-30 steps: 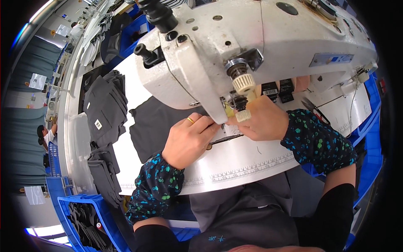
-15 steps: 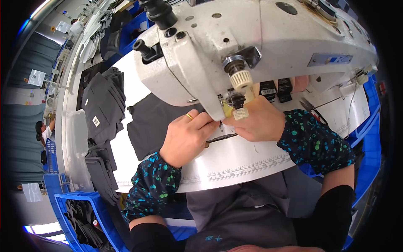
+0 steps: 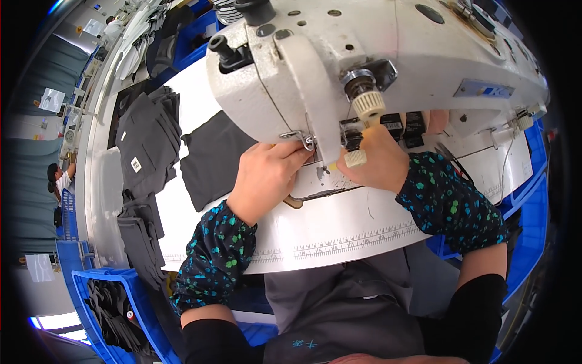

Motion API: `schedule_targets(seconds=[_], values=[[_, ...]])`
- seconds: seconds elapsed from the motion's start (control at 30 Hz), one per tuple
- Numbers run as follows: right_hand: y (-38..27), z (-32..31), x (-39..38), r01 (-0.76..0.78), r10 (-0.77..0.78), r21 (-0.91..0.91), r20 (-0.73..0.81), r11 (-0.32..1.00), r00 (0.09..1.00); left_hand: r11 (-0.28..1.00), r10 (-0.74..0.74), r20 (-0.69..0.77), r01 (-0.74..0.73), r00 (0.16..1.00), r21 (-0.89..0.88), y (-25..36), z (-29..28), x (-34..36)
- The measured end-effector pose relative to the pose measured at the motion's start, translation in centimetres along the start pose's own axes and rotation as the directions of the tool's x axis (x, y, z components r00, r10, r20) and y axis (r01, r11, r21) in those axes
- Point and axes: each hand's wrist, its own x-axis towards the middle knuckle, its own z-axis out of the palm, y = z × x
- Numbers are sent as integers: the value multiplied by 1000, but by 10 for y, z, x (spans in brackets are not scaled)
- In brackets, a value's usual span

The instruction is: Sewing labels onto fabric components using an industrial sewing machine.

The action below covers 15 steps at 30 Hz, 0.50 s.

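Note:
A white industrial sewing machine overhangs a white worktable with a ruler scale along its front edge. My left hand is closed, fingertips tucked at the presser foot beside a dark grey fabric piece; what it grips is hidden. My right hand curls behind the thread tension knobs, near the needle area, its fingertips and anything in them hidden. Black labels and scissors lie to the right of it.
Stacked grey fabric pieces lie left of the machine. A blue bin of dark pieces is at lower left, another blue tray at right. Another person works at a far-left station.
My left hand has moved up and slightly left, toward the back under the machine head. My right hand shifted slightly back too. The view has shifted a little, and more needle plate shows between the hands.

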Motion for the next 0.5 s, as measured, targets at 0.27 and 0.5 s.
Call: schedule_targets(seconds=[0.27,0.5], values=[[-4,-9,2,8,-6,-34,72,999,997,999,20,-45,-22,999,-31,-2,2,0],[-4,-5,2,-4,6,-35,46,999,999,999,2,-44,-4,999,-46,-3,4,0]])
